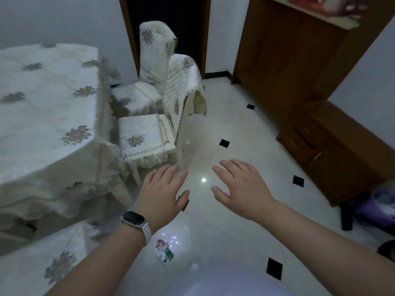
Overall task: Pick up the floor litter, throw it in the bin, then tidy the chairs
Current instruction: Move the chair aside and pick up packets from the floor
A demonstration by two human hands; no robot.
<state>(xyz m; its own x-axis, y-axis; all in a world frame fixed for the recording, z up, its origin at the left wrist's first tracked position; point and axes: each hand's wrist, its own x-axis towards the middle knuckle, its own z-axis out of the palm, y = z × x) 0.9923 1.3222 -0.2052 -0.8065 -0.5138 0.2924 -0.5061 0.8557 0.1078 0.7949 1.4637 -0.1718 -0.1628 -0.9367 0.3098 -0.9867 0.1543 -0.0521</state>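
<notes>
Two hands are out in front of me over the tiled floor [245, 133], palms down, fingers spread and slack, nothing gripped. Left hand [163, 194] wears a watch [135, 221] on the wrist; right hand [241, 189] sits at its 3 o'clock, apart from it, with a bare strip of floor between them.

Litter [164, 252]: one crumpled wrapper, white with red and green print, lying on the floor at 6 o'clock from the left hand, just past the watch strap, touched by neither hand.

Chairs: near chair [145, 137] at 12 o'clock from the left hand, its seat edge close to the corner of the table [42, 116], its back edge toward the open floor. Far chair [147, 60] behind it at 12 o'clock, its back against the dark doorway [166, 13]. Both have quilted covers; the near one's cover hangs loose at its right edge.

Table cloth edge droops at 9 o'clock from the left hand. Another covered seat [53, 270] sits at 7 o'clock.

Open room: a wide lane of floor runs from the hands toward 1 o'clock, bounded on the right by the wooden cabinet [333, 150] and a tall wardrobe [284, 52]. Purple bin [376, 210] at 3 o'clock, partly cut off by the frame edge.
</notes>
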